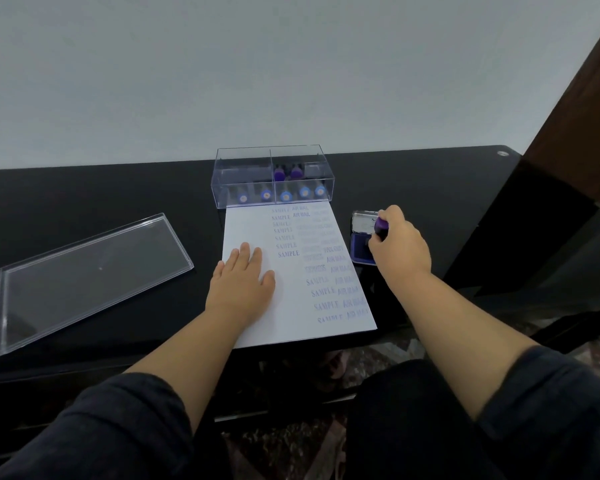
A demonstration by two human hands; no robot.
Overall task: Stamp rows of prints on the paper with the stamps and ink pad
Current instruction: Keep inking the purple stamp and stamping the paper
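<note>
Right hand [399, 242] gripping stamp [381, 227] on ink pad [361, 252], mid-right; left hand [243, 282] flat on paper [291, 306]. Risk: overinking, smudged prints.

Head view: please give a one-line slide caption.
Right hand inks purple stamp on blue ink pad; left hand steadies white paper.

The right hand [399, 244] holds a stamp [381, 228] over the ink pad [359, 251], whose raised lid [364, 220] blocks the far side. Leftward, the way to the paper [291, 271] lies open. The left hand [241, 275] covers the sheet's near-left part. Beyond it the clear box [272, 176] walls off the paper's far edge. Far left lies the box lid [90, 275], with bare table [201, 233] between it and the paper.
</note>
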